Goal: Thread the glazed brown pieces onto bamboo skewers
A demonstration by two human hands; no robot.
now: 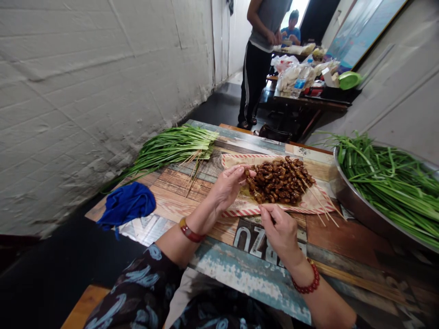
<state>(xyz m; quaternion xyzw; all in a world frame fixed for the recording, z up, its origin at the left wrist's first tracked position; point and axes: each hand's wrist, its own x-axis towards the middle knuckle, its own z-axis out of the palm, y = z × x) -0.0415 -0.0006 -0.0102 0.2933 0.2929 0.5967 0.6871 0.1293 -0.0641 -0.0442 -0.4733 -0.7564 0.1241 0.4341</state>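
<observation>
My left hand (229,186) is closed, with thumb and fingertips pinching a small glossy brown piece at the left edge of the pile. Close by on the right, my right hand (280,230) is closed too, its thumb and forefinger pinched at the lower end of a short row of brown pieces, apparently on a thin skewer mostly hidden by the fingers. The heap of brown sauced pieces (279,180) lies on a paper sheet with a red-striped border (236,213). Bare ends of several wooden skewers (320,205) stick out of the heap to the right.
Green chives (171,148) and loose skewers (192,171) lie at the table's far left. A blue cloth (128,204) sits at the left edge. On the right stands a metal basin (370,205) full of greens. Beyond, a person (259,59) stands beside a cluttered table.
</observation>
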